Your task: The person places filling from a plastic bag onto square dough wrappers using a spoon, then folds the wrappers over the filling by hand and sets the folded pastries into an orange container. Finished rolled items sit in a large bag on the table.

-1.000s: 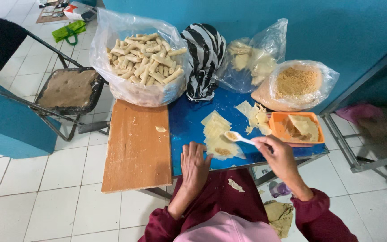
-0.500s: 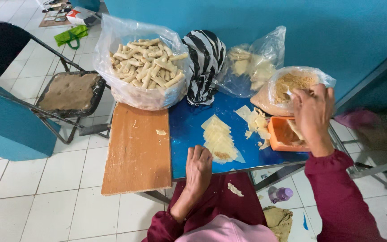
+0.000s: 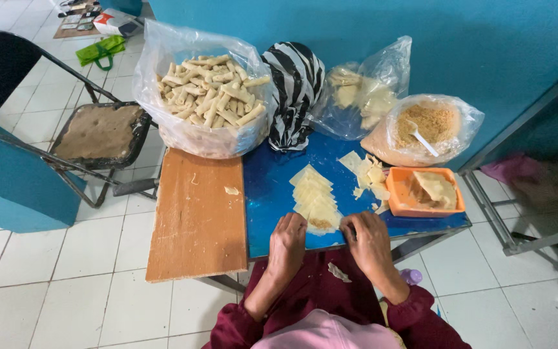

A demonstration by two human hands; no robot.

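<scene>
Both my hands rest at the near edge of the blue table top. My left hand and my right hand touch the near corner of a stack of pale square wrappers, where a little brown filling lies. Neither hand is closed around anything that I can make out. A white spoon stands in the clear bag of crumbly filling at the back right. Right of the wrappers is an orange tray with a folded wrapper in it.
A big clear bag of finished rolls stands at the back left, beside a striped black-and-white bag and a clear bag of wrappers. A wooden board adjoins the table's left side. A worn metal chair stands further left.
My right hand carried the white spoon to the filling bag, left it there, and came back to the wrapper stack. My left hand shifted slightly toward the wrappers.
</scene>
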